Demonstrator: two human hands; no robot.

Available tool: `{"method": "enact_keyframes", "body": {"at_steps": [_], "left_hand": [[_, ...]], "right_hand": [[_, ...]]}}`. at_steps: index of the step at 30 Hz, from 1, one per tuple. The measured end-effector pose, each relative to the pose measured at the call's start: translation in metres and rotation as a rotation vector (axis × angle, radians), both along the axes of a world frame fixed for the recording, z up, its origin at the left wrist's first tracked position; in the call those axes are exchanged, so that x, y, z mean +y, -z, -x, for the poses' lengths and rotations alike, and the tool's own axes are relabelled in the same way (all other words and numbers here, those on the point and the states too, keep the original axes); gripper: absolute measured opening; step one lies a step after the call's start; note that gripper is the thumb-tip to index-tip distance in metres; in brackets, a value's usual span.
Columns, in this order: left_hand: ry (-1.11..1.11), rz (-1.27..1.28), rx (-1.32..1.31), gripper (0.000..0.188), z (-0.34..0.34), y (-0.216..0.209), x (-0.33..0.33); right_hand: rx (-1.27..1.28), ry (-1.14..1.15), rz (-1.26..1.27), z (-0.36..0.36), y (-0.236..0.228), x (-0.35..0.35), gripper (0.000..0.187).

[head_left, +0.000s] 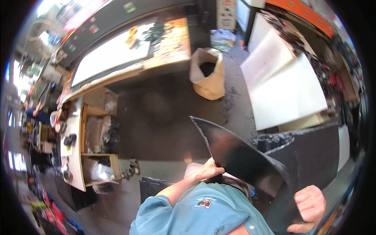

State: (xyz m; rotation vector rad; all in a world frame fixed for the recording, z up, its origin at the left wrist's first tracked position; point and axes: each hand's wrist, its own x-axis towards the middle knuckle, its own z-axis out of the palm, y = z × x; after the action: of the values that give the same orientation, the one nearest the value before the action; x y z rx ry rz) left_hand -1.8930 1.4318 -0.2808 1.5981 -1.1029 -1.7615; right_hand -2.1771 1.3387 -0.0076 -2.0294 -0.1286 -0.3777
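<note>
A large, black, flexible sheet with a pale, ragged edge stretches across the front of my body, curving between my two hands. At its left edge, my left hand is closed on it near my waist. Lower and to the right, my right hand has its fingers wrapped round the sheet's other end. One corner of the sheet points up and away from me. Just beyond it on the right lie more black sheets with rough edges.
A pale sack with dark contents stands on the floor ahead. White panels lean at the right. At the far left, a workbench carries a white board and black scraps. Wooden shelving stands left; sandals lie beside it.
</note>
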Motion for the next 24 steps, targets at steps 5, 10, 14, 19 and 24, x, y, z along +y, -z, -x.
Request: {"method": "enact_keyframes", "body": {"at_steps": [5,10,14,19,24], "left_hand": [[-0.299,0.220,0.318,0.016,-0.105,0.058,0.031],[-0.835,0.311,0.280,0.031,-0.232,0.080,0.040],[-1.201,0.480,-0.163,0.032,-0.347,0.047,0.061],[-1.376,0.603,-0.511,0.037,-0.446,-0.009,0.085],[-1.491,0.865,-0.663,0.037,-0.517,-0.055,0.090]], "right_hand": [[-0.050,-0.093,0.045,-0.117,-0.001,-0.014,0.014],[0.051,0.162,0.127,-0.227,0.017,0.000,0.037],[0.155,0.117,0.288,-0.294,0.025,-0.020,0.035],[0.070,0.010,0.409,-0.387,0.034,-0.057,0.021],[-0.031,0.001,0.563,-0.464,0.023,-0.115,0.017]]}}
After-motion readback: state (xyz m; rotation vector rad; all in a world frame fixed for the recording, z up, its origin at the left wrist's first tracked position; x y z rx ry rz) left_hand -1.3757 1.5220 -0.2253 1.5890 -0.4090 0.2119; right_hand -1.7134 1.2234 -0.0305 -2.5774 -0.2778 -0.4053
